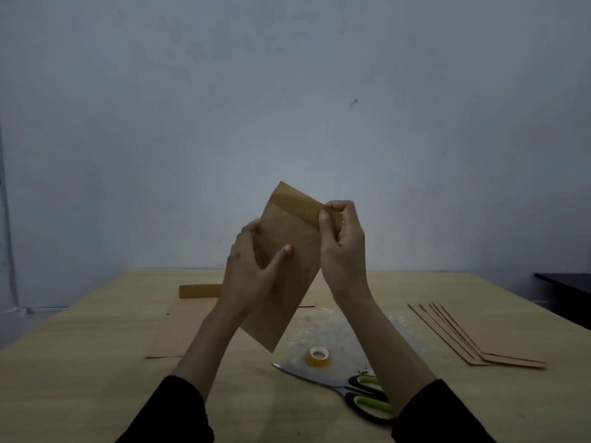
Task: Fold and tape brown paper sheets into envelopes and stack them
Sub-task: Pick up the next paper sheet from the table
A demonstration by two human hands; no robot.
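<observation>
No text, label, brand, number or sign can be read anywhere in view. The light is dim.
- Brown envelope (287, 251), held up at centre: plain paper, no print legible.
- Tape roll (319, 356), near centre-right: no marking legible.
- Scissors (351, 391), near right: no brand readable on the blades or handles.
</observation>
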